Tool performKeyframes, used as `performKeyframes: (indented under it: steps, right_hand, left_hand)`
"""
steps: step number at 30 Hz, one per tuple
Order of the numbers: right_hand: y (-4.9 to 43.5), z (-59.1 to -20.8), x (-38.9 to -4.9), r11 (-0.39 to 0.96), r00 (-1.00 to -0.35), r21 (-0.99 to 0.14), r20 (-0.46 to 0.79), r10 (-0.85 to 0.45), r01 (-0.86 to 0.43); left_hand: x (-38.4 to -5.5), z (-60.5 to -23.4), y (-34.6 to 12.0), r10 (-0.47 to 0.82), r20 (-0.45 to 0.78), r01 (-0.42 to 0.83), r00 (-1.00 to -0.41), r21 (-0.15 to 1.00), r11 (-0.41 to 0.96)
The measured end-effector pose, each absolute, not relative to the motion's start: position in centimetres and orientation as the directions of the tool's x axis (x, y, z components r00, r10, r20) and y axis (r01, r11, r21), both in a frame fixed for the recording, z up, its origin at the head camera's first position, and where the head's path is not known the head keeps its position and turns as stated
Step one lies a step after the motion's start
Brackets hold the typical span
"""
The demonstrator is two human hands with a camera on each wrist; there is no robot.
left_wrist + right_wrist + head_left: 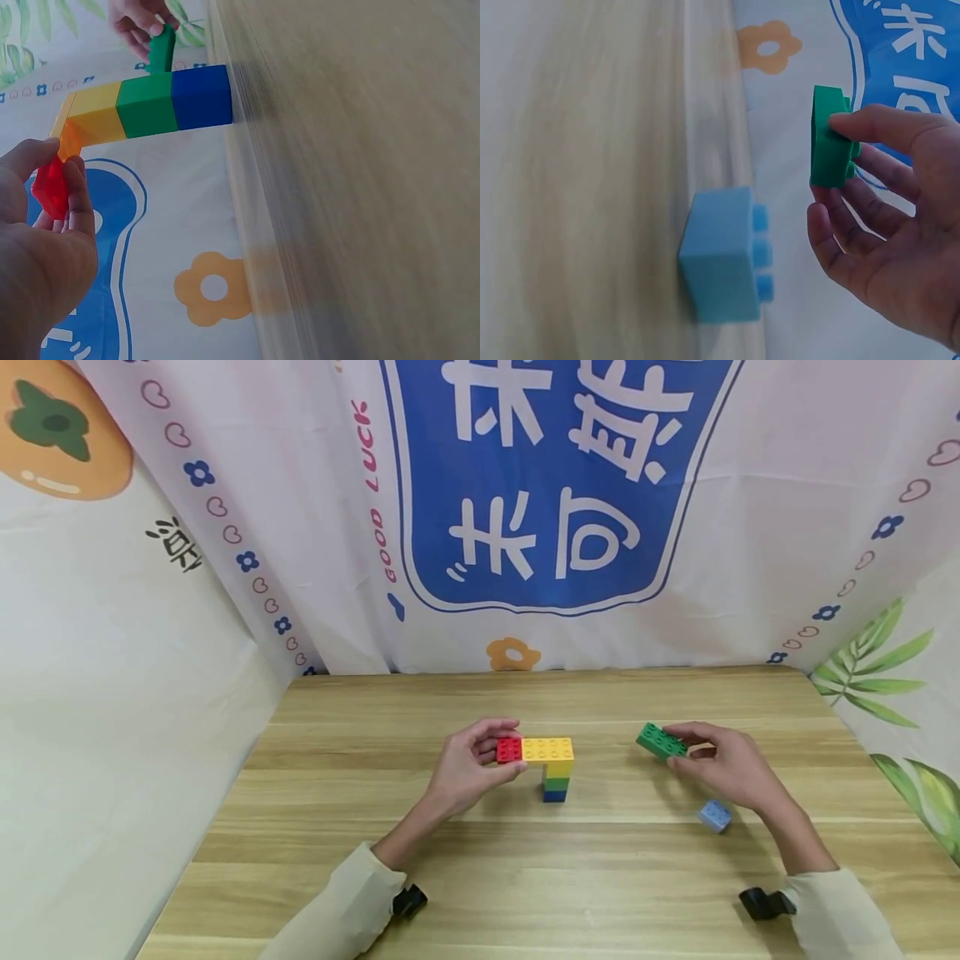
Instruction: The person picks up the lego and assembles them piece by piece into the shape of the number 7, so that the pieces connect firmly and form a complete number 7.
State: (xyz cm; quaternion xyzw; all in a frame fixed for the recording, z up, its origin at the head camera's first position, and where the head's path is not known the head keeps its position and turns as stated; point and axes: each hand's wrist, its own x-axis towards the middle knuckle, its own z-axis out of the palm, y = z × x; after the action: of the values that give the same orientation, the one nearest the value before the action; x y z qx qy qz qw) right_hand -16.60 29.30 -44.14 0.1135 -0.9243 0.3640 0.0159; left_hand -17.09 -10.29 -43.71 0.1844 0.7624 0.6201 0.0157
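Observation:
A small tower stands upright on the table, with a blue brick (555,796) at its foot, a green brick (148,105) above that and yellow bricks (547,749) on top. The top yellow piece juts out to the left, where a red brick (509,750) adjoins its end. My left hand (467,770) pinches that red brick between thumb and fingers. Away to the right, my right hand (723,764) holds a loose green brick (829,139) by one end, tilted and raised off the table. A light blue brick (715,816) lies on the table beside my right wrist.
The wooden table (525,877) ends at the back against a printed white cloth (322,568). Black straps (765,903) sit at both sleeve cuffs.

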Motion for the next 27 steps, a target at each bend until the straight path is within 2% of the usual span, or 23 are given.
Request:
performKeyframes:
  steps: [27]
  right_hand:
    - [22.4,-40.1,-16.8,0.525,-0.881,-0.712,0.32,-0.349,-0.467]
  left_hand:
    - [-17.2,-43.6,-10.2,0.299,0.203,0.26,-0.932,0.952,0.164]
